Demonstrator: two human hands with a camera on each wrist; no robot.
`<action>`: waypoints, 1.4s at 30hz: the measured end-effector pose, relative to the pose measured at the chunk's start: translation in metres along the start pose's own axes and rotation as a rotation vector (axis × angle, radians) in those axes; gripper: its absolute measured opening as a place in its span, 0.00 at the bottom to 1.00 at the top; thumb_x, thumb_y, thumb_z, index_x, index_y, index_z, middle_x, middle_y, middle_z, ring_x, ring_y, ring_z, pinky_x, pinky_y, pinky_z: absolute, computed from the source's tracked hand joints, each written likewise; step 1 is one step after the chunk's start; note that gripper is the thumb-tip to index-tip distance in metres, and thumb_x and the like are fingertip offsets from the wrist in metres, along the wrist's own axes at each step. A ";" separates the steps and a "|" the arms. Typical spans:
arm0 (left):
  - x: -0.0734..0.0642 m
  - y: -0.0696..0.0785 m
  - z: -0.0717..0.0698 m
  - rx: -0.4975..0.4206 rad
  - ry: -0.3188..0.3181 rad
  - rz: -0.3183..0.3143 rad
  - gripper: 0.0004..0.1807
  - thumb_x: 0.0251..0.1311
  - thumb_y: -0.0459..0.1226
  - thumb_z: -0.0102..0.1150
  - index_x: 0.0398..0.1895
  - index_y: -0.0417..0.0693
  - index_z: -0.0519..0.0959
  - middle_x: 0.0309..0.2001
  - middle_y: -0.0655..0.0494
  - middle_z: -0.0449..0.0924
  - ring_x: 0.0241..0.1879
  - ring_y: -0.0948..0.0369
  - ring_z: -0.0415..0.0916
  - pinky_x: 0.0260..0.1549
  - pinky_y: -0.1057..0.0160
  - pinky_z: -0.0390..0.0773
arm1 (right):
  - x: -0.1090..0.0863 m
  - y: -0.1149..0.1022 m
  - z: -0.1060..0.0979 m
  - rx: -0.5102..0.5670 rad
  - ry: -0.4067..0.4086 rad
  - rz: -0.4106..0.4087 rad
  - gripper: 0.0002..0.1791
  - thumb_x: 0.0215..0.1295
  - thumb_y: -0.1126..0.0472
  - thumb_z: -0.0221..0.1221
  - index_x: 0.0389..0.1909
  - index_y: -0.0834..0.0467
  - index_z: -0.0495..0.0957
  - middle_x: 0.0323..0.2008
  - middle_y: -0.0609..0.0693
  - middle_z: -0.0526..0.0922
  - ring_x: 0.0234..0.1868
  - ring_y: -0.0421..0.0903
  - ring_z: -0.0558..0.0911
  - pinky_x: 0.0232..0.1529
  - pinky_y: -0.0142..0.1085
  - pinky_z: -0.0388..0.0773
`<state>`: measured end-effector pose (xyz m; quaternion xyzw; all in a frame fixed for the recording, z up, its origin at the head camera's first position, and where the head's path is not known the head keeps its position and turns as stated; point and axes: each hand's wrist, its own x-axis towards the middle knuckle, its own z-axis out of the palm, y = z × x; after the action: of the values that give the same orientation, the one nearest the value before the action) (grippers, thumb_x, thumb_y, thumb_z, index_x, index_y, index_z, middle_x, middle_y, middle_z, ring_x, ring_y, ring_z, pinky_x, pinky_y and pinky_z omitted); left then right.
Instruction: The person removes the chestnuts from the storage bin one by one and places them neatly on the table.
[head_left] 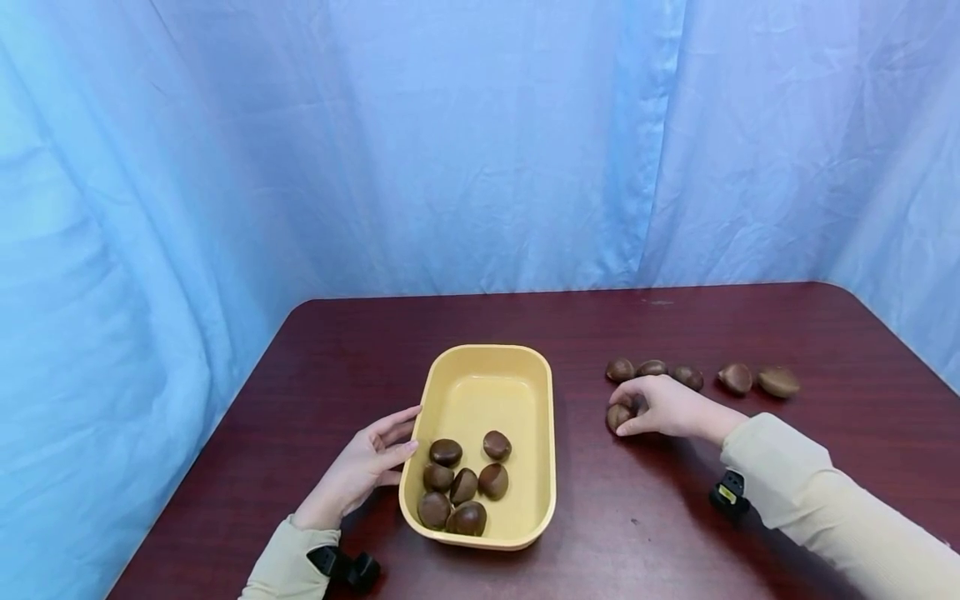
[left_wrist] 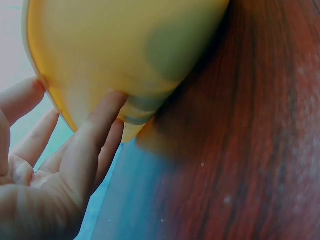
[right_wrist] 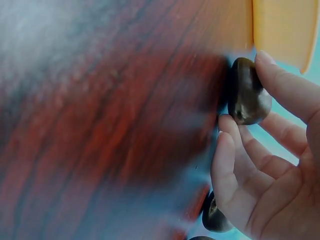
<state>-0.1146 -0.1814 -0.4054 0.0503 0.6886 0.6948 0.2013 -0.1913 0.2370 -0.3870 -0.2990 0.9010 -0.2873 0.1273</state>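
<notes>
A yellow tray (head_left: 488,542) stands on the table with several brown chestnuts (head_left: 492,481) at its near end. My left hand (head_left: 366,467) rests against the tray's left side, fingers extended. In the left wrist view, fingertips (left_wrist: 118,98) touch the outer wall of the tray (left_wrist: 115,45). To the right of the tray, my right hand (head_left: 663,408) pinches a chestnut (head_left: 618,417) low over the table. The right wrist view shows this chestnut (right_wrist: 248,92) between the thumb and the fingers (right_wrist: 226,150) of my right hand.
A loose row of several chestnuts (head_left: 735,378) lies behind my right hand. The dark red table (head_left: 600,525) ends at light blue curtains (head_left: 480,150) at the back and sides. Black wrist cameras (head_left: 730,494) sit on both wrists.
</notes>
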 end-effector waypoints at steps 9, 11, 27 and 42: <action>0.000 0.002 0.000 0.001 -0.010 0.007 0.36 0.66 0.35 0.54 0.73 0.40 0.52 0.70 0.33 0.54 0.52 0.59 0.77 0.41 0.56 0.82 | -0.002 -0.006 -0.009 -0.021 0.022 0.072 0.18 0.53 0.55 0.69 0.42 0.60 0.80 0.36 0.49 0.81 0.29 0.37 0.77 0.33 0.33 0.75; 0.001 0.002 0.000 0.004 -0.011 0.008 0.35 0.66 0.35 0.54 0.73 0.40 0.52 0.70 0.33 0.54 0.52 0.59 0.77 0.40 0.56 0.82 | -0.001 -0.009 -0.012 -0.034 0.024 0.082 0.19 0.54 0.55 0.68 0.43 0.61 0.79 0.38 0.51 0.81 0.33 0.41 0.79 0.35 0.36 0.76; 0.004 0.002 0.002 0.007 -0.010 0.007 0.35 0.66 0.35 0.54 0.73 0.40 0.52 0.70 0.33 0.54 0.52 0.57 0.77 0.41 0.54 0.82 | 0.032 -0.055 -0.017 0.012 0.080 -0.007 0.18 0.55 0.56 0.67 0.45 0.59 0.80 0.40 0.54 0.83 0.31 0.38 0.78 0.35 0.34 0.77; 0.003 0.001 -0.002 0.020 -0.007 0.007 0.35 0.66 0.36 0.54 0.73 0.40 0.52 0.70 0.33 0.54 0.52 0.58 0.77 0.41 0.54 0.82 | 0.097 -0.140 0.005 0.148 0.117 -0.171 0.14 0.56 0.57 0.66 0.43 0.57 0.81 0.39 0.51 0.83 0.36 0.43 0.83 0.42 0.34 0.80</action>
<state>-0.1184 -0.1823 -0.4049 0.0573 0.6945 0.6886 0.2008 -0.2008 0.0836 -0.3130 -0.3475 0.8544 -0.3797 0.0714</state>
